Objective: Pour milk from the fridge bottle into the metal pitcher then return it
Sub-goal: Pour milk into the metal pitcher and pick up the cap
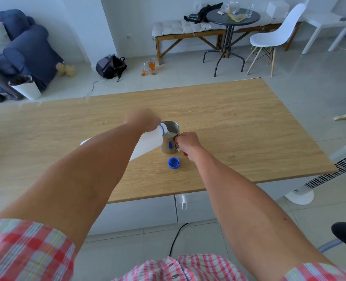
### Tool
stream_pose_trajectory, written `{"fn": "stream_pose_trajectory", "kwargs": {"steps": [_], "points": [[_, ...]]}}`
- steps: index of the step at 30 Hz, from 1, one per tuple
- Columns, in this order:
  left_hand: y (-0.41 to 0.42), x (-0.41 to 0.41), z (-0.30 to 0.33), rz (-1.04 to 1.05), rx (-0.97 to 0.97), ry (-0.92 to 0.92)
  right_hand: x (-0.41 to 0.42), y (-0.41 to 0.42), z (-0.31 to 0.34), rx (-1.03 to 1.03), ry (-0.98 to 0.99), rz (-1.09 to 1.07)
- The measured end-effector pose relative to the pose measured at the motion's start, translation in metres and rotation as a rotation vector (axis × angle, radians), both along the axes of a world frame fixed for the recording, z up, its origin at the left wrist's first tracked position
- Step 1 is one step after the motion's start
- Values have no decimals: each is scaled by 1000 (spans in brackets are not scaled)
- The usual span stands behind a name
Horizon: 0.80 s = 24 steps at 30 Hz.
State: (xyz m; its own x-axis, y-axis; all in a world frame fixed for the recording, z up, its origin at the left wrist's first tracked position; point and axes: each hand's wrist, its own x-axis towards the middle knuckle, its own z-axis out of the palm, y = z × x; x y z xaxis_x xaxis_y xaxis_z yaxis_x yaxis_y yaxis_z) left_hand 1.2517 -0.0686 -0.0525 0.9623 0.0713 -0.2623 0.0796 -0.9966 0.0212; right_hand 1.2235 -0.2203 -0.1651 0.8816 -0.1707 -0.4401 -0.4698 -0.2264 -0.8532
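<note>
White milk bottle (pixel 147 141) tilted over steel pitcher (pixel 170 138).

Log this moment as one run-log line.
phase: pouring | left hand: grips tilted milk bottle | right hand: holds pitcher handle | blue cap: off, on table

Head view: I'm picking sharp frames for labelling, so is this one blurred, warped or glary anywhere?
Head view: wide-angle bending curves the table edges; the checked sleeves at the bottom are smeared; the metal pitcher, milk bottle and blue cap are fairly sharp; light is soft and even, no harsh glare.
</note>
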Motion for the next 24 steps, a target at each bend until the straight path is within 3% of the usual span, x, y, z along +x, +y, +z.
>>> {"fn": "stream_pose_trajectory", "kwargs": {"steps": [24], "points": [[0,1,1,-7,6,3,2,0,-4,-9,-6,-3]]}}
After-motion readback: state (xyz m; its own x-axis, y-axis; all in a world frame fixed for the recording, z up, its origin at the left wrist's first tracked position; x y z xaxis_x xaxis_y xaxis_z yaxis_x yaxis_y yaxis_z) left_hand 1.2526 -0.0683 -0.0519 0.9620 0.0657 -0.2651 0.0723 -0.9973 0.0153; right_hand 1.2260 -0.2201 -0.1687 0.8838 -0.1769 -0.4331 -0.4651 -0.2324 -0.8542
